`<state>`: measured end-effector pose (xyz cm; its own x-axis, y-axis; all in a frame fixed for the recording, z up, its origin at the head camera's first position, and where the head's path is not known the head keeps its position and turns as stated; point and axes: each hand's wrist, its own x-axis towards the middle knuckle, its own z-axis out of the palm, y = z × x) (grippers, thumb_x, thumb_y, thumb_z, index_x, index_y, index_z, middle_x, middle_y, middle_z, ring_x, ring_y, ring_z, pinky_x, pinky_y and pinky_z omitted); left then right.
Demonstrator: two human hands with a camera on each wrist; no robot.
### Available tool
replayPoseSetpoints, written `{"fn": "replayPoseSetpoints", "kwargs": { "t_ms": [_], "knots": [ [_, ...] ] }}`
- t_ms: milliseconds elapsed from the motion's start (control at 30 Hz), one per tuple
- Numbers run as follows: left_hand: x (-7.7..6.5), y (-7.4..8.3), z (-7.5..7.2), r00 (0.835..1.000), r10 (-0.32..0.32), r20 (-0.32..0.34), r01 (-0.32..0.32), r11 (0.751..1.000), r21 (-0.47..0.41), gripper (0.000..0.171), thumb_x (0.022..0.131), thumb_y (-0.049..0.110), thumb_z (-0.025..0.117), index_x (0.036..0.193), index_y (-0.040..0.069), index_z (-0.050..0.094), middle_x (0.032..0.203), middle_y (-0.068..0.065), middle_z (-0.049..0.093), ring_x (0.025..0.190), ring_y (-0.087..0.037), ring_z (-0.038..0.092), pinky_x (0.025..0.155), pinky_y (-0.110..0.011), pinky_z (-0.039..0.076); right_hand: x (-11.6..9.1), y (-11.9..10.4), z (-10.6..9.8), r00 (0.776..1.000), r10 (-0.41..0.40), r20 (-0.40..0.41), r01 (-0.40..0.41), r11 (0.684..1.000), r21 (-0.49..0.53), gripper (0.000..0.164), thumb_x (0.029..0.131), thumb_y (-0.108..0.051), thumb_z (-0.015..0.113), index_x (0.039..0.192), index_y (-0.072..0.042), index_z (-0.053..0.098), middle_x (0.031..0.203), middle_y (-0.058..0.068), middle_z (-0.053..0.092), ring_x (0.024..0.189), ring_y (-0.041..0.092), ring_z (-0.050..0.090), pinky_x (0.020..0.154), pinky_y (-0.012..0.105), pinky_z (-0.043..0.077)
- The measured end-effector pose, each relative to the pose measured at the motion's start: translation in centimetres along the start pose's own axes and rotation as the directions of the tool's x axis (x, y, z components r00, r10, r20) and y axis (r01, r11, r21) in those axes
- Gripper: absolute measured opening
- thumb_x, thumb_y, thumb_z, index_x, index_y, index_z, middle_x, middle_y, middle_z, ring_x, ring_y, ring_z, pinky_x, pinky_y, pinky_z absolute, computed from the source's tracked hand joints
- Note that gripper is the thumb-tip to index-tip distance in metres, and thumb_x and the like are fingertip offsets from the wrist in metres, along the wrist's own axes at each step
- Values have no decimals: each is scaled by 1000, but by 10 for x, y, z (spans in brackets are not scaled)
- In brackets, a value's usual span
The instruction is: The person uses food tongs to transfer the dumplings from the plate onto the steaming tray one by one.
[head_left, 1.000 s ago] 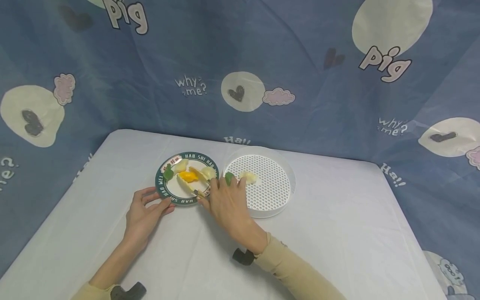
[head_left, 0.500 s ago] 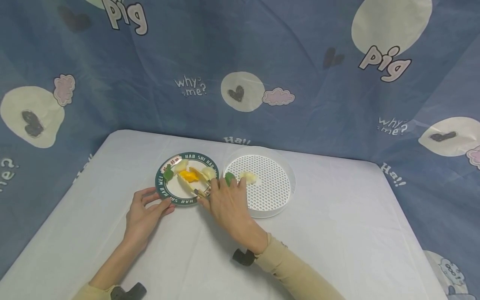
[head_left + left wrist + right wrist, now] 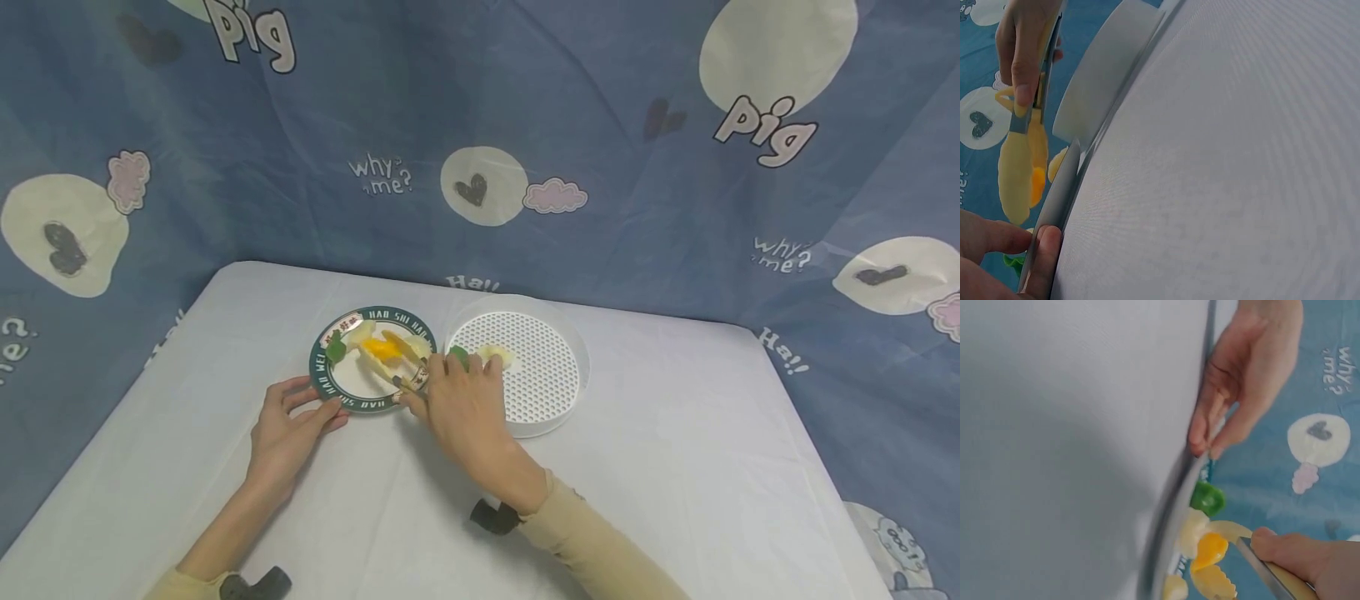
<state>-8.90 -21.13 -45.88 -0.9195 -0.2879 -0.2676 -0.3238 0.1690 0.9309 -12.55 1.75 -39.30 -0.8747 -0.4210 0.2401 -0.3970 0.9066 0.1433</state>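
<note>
My right hand [image 3: 468, 412] grips a pair of tongs [image 3: 1016, 175] with broad pale-yellow tips and metal arms. Between the tips, over the plate, sits a small bright yellow-orange piece [image 3: 381, 348], also visible in the right wrist view. My left hand [image 3: 288, 429] pinches the near-left rim of a round plate [image 3: 360, 406] with a green lettered border, thumb above and fingers below. On the plate lie a green leafy-looking piece [image 3: 335, 348] and pale cream pieces [image 3: 362, 334], one partly behind the tongs.
Right of the plate, close beside it, stands a round white tray [image 3: 540, 375] with a perforated floor and raised wall. It holds a green piece [image 3: 459, 357] and a pale yellow piece [image 3: 497, 356], both partly behind my right hand. A patterned blue cloth [image 3: 600, 250] hangs behind the white table.
My right hand has shifted slightly to the right with the tongs, and the yellow-orange piece has moved a little with their tips. My left hand stays on the plate rim.
</note>
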Motion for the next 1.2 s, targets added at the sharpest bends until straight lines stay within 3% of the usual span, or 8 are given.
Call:
{"fn": "replayPoseSetpoints", "kwargs": {
  "t_ms": [367, 500, 833, 967, 1200],
  "knots": [
    [0, -1, 0, 1000, 13, -8, -13, 1000, 21, 81, 107, 18, 67, 169, 3, 16, 161, -27, 42, 83, 10, 72, 89, -16, 71, -7, 23, -14, 995, 39, -89, -38, 999, 13, 57, 100, -71, 59, 94, -15, 60, 75, 1, 58, 67, 22, 46, 63, 32, 33],
    [0, -2, 0, 1000, 10, -13, -10, 1000, 25, 83, 106, 18, 69, 169, 3, 17, 161, -27, 43, 83, 10, 72, 86, -17, 72, -8, 24, -14, 993, 28, -119, -26, 1000, 14, 58, 99, -71, 61, 90, -15, 58, 72, 1, 56, 64, 22, 46, 62, 31, 31],
    [2, -1, 1, 1000, 9, -11, -9, 1000, 11, 83, 106, 17, 69, 169, 4, 17, 161, -27, 43, 83, 9, 72, 87, -18, 72, -15, 11, -11, 1000, -4, -15, 4, 999, 41, 63, 96, -75, 63, 109, -14, 68, 90, 1, 71, 78, 26, 64, 70, 35, 43],
    [2, 0, 1, 1000, 13, -13, -13, 1000, -1, 81, 106, 16, 69, 168, 3, 18, 160, -26, 44, 82, 9, 72, 87, -18, 72, -17, 7, -13, 1000, -5, 17, 4, 999, 49, 65, 98, -76, 60, 116, -14, 68, 98, 2, 73, 88, 28, 70, 80, 39, 51],
    [1, -1, 1, 1000, 12, -18, -12, 1000, 5, 81, 106, 16, 69, 168, 3, 19, 159, -27, 44, 82, 9, 72, 87, -17, 72, -20, 2, -16, 998, -27, 49, 25, 999, 38, 67, 98, -77, 57, 119, -15, 68, 104, 2, 77, 96, 29, 73, 92, 45, 57]
  ]
}}
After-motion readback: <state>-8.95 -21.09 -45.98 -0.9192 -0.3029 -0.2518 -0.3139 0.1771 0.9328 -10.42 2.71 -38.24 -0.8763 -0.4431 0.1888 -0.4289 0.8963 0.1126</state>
